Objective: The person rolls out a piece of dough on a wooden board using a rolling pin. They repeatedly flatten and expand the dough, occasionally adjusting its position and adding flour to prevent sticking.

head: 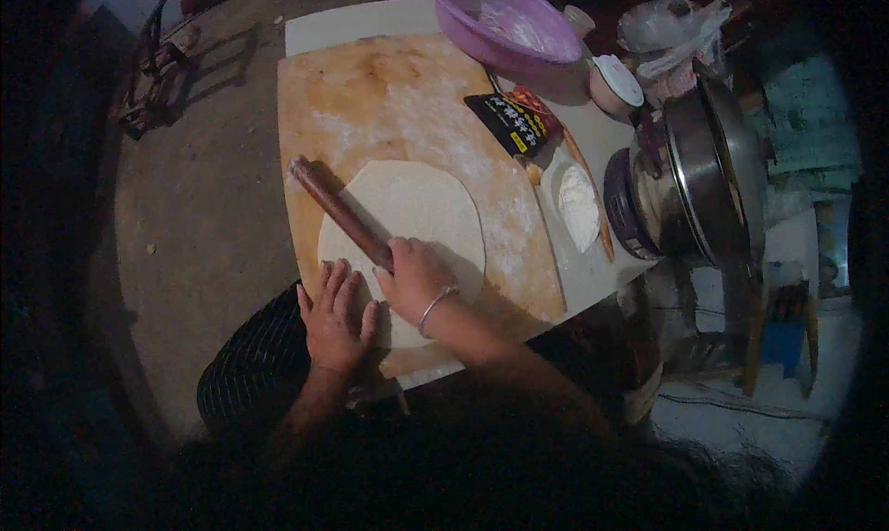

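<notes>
A large flat sheet of dough lies on a floured wooden board. My right hand, with a bracelet at the wrist, grips the near end of a dark wooden rolling pin. The pin slants across the dough's upper left part, and its far end reaches over the board's left edge area. Beside it, my left hand rests with fingers apart on the lower left edge of the dough and holds nothing. Its palm is hidden from view.
Right of the board are a black printed packet, a white scoop or bag of flour and a thin wooden stick. A purple basin, a lidded container, plastic bags and a large metal pot stand farther out.
</notes>
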Motion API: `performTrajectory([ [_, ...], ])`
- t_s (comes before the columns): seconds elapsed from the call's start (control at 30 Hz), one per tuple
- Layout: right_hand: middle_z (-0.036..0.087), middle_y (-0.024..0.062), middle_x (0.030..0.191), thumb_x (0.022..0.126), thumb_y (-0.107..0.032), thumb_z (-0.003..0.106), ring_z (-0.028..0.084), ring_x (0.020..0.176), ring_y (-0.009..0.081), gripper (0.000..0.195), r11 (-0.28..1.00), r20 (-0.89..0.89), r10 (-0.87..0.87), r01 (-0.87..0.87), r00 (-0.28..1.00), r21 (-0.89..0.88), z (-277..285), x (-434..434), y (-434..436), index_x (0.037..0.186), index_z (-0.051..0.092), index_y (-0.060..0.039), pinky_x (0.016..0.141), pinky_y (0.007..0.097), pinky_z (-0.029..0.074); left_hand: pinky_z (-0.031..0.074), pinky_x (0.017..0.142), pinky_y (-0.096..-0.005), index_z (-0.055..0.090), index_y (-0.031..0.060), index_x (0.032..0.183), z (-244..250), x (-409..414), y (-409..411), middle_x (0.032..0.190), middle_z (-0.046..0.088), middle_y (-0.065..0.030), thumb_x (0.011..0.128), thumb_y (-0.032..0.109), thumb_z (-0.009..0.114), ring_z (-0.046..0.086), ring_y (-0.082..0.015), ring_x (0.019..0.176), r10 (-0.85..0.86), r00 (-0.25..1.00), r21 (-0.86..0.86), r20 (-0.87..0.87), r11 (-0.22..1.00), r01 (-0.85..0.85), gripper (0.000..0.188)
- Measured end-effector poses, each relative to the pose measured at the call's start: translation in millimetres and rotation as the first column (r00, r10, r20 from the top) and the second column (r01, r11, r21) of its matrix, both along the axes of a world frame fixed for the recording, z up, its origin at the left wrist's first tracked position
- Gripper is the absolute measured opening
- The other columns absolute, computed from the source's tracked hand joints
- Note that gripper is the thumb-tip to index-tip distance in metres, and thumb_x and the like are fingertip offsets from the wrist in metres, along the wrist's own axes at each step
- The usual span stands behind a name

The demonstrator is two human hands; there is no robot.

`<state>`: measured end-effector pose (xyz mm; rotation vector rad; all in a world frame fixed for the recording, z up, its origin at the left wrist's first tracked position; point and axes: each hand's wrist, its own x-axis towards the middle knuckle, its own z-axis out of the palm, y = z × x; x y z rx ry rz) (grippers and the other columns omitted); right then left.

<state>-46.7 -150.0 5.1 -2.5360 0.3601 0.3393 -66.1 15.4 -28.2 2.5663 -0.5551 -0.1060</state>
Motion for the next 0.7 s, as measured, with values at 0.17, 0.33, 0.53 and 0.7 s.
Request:
performTrajectory([
  [0.17, 0.038, 0.0130, 0.145, 0.087, -0.025, 0.062, 0.036, 0.132, 0.0372, 0.064, 0.971, 0.192, 0.170, -0.132, 0.967, -0.199, -9, -31, 16, 0.144, 0.037, -0.0127, 0.108, 0.0557, 0.031, 0.014, 0.116, -0.0608, 0.056, 0.0094, 0.130, -2, 2, -2, 0.147, 0.045, -0.0102, 0.084, 0.025, 0.065, 0.033, -0.0296, 0.142, 0.032, 0.999, -0.008, 0.020, 0.999, -0.031, 0.050],
  [0.33, 0.026, 0.0122, 0.156, 0.090, -0.039, 0.060, 0.021, 0.144, 0.0374, 0.074, 0.929, 0.137, 0.210, -0.153, 0.968, -0.338, -14, -16, -3, 0.153, 0.026, -0.0202, 0.114, 0.0623, 0.014, 0.014, 0.116, -0.0602, 0.055, 0.0097, 0.131, 3, -2, 1, 0.148, 0.044, -0.0088, 0.085, 0.026, 0.065, 0.033, -0.0294, 0.142, 0.059, 0.996, -0.133, -0.065, 0.989, -0.067, 0.050],
  [0.53, 0.030, 0.0122, 0.154, 0.088, -0.043, 0.063, 0.025, 0.142, 0.0386, 0.076, 0.963, 0.032, -0.088, 0.093, 0.996, -0.254, 6, 5, -70, 0.152, 0.029, -0.0204, 0.115, 0.0582, 0.017, 0.015, 0.116, -0.0583, 0.055, 0.0103, 0.132, -1, -1, -2, 0.149, 0.044, -0.0071, 0.087, 0.027, 0.063, 0.032, -0.0275, 0.143, 0.046, 0.998, -0.007, 0.033, 0.999, -0.046, 0.048],
  [0.7, 0.031, 0.0180, 0.152, 0.088, -0.036, 0.064, 0.027, 0.140, 0.0411, 0.074, 0.936, 0.306, -0.157, 0.240, 0.939, -0.257, -15, -5, -86, 0.149, 0.031, -0.0119, 0.115, 0.0515, 0.023, 0.015, 0.116, -0.0581, 0.056, 0.0109, 0.131, 0, -3, -2, 0.149, 0.044, -0.0066, 0.088, 0.026, 0.063, 0.032, -0.0261, 0.143, 0.056, 0.998, 0.001, 0.009, 0.998, -0.056, 0.047],
])
